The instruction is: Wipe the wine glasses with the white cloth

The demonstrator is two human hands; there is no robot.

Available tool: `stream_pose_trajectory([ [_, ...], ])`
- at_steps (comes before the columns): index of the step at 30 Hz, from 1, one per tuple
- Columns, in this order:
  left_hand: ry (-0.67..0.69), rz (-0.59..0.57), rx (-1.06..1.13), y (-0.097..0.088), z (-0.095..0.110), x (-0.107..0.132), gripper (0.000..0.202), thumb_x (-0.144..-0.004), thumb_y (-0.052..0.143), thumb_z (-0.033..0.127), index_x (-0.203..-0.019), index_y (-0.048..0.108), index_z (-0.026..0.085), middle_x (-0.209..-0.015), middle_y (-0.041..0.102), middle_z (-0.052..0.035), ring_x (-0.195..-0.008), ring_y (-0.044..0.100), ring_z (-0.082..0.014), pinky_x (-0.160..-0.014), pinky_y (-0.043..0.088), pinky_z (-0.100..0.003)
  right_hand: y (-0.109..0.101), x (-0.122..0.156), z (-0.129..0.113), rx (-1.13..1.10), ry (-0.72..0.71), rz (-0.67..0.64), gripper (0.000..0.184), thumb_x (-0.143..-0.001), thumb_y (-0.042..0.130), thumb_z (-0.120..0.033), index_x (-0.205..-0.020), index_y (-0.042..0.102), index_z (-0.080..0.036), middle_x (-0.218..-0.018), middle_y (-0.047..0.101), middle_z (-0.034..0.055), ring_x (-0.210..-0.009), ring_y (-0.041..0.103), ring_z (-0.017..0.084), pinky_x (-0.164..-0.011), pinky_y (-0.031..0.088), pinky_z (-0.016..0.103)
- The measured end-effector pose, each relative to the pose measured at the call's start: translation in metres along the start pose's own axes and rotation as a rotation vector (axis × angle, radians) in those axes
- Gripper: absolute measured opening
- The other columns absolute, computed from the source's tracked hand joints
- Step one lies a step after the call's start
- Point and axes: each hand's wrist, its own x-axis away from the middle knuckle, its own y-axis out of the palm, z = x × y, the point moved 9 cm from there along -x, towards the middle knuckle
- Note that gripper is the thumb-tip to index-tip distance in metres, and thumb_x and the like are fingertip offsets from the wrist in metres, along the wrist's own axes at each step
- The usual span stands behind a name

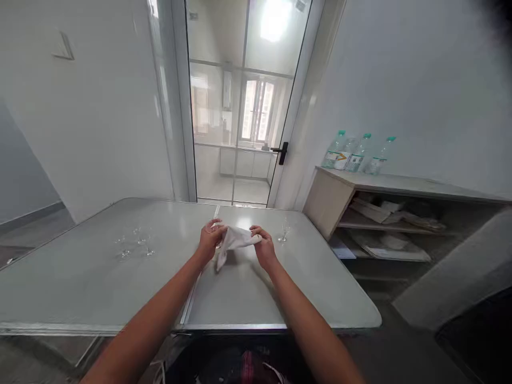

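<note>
A white cloth (237,238) is stretched between my two hands above the middle of the table, one corner hanging down on the left. My left hand (208,240) is closed on the cloth's left side. Something clear, perhaps glass, shows by those fingers, but it is too blurred to make out. My right hand (264,248) pinches the other end of the cloth. Just beyond that hand, to the right, a clear stemmed glass (284,230) stands upright on the table. More clear stemmed glasses (149,246) stand grouped at the left.
The pale table (320,288) has a metal edge and a seam down its middle. Right of it is a wooden shelf unit (326,202) with papers inside and several plastic bottles (356,154) on top. A glass door (216,176) with a black handle faces me.
</note>
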Motion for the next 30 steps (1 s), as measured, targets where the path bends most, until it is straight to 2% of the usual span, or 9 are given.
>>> stream_pose_trajectory([
  [2, 0.026, 0.011, 0.0, -0.003, 0.002, 0.0, 0.067, -0.058, 0.094, 0.038, -0.111, 0.058, 0.019, -0.071, 0.065, 0.0063, -0.043, 0.044, -0.0038, -0.042, 0.025, -0.018, -0.014, -0.001, 0.004, -0.054, 0.043, 0.103, 0.003, -0.061, 0.066, -0.02, -0.059, 0.065, -0.02, -0.106, 0.062, 0.0027, -0.093, 0.053, 0.018, -0.071, 0.04, 0.024],
  [4, 0.033, -0.002, -0.006, -0.003, 0.003, 0.001, 0.067, -0.057, 0.094, 0.038, -0.111, 0.058, 0.019, -0.074, 0.067, 0.0052, -0.046, 0.049, -0.0051, -0.044, 0.029, -0.018, -0.018, -0.001, 0.013, -0.108, 0.157, 0.113, 0.006, -0.065, 0.068, -0.027, -0.065, 0.068, -0.021, -0.107, 0.065, 0.0038, -0.092, 0.056, 0.019, -0.07, 0.042, 0.025],
  [9, -0.013, -0.127, -0.059, 0.012, -0.001, 0.003, 0.063, -0.057, 0.094, 0.035, -0.107, 0.059, 0.019, -0.075, 0.067, 0.0035, -0.053, 0.056, -0.008, -0.048, 0.035, -0.018, 0.018, 0.022, 0.039, -0.181, 0.622, -0.218, 0.041, -0.083, 0.069, -0.054, -0.11, 0.072, -0.024, -0.105, 0.073, 0.0065, -0.084, 0.064, 0.021, -0.069, 0.049, 0.03],
  [12, -0.013, -0.143, -0.102, 0.015, 0.0, 0.004, 0.062, -0.057, 0.094, 0.035, -0.105, 0.059, 0.019, -0.073, 0.066, 0.0045, -0.047, 0.049, -0.0056, -0.043, 0.027, -0.018, 0.025, 0.032, 0.045, -0.139, 0.697, -0.302, 0.037, -0.08, 0.078, -0.049, -0.102, 0.071, -0.02, -0.091, 0.073, 0.0046, -0.079, 0.064, 0.018, -0.07, 0.048, 0.028],
  [15, -0.023, -0.147, -0.111, 0.013, 0.002, 0.001, 0.061, -0.057, 0.094, 0.037, -0.104, 0.059, 0.019, -0.073, 0.065, 0.0047, -0.046, 0.046, -0.0045, -0.043, 0.025, -0.018, 0.025, 0.04, 0.054, -0.075, 0.793, -0.345, 0.034, -0.076, 0.083, -0.045, -0.091, 0.069, -0.017, -0.076, 0.067, 0.0014, -0.066, 0.057, 0.015, -0.06, 0.043, 0.026],
  [18, -0.047, -0.188, -0.145, 0.011, -0.001, -0.002, 0.06, -0.058, 0.093, 0.039, -0.103, 0.059, 0.019, -0.074, 0.065, 0.0044, -0.047, 0.047, -0.0049, -0.045, 0.026, -0.018, 0.029, 0.038, 0.046, -0.097, 0.719, -0.419, 0.031, -0.068, 0.088, -0.031, -0.086, 0.066, -0.018, -0.072, 0.062, -0.0023, -0.061, 0.052, 0.011, -0.057, 0.039, 0.023],
  [22, -0.056, -0.228, -0.258, 0.008, -0.006, -0.006, 0.062, -0.059, 0.092, 0.04, -0.106, 0.058, 0.019, -0.077, 0.067, 0.0025, -0.05, 0.049, -0.006, -0.045, 0.026, -0.018, 0.032, 0.031, 0.029, -0.165, 0.624, -0.415, 0.033, -0.064, 0.087, -0.022, -0.08, 0.058, -0.02, -0.069, 0.06, -0.0052, -0.06, 0.052, 0.01, -0.056, 0.038, 0.02],
  [27, 0.018, -0.337, -0.378, 0.017, -0.005, -0.003, 0.057, -0.064, 0.09, 0.04, -0.106, 0.058, 0.019, -0.079, 0.067, 0.0002, -0.058, 0.056, -0.0091, -0.052, 0.035, -0.019, 0.031, 0.035, 0.03, -0.195, 0.685, -0.361, 0.039, -0.074, 0.083, -0.04, -0.103, 0.067, -0.02, -0.088, 0.072, 0.0017, -0.073, 0.063, 0.015, -0.065, 0.047, 0.024],
  [30, 0.148, -0.359, -0.519, 0.022, 0.004, -0.001, 0.046, -0.069, 0.086, 0.038, -0.101, 0.059, 0.019, -0.083, 0.068, -0.0016, -0.067, 0.061, -0.0123, -0.059, 0.042, -0.021, 0.031, 0.04, 0.039, -0.092, 0.727, -0.387, 0.04, -0.07, 0.087, -0.039, -0.097, 0.07, -0.014, -0.087, 0.074, 0.0062, -0.073, 0.065, 0.017, -0.068, 0.049, 0.026],
])
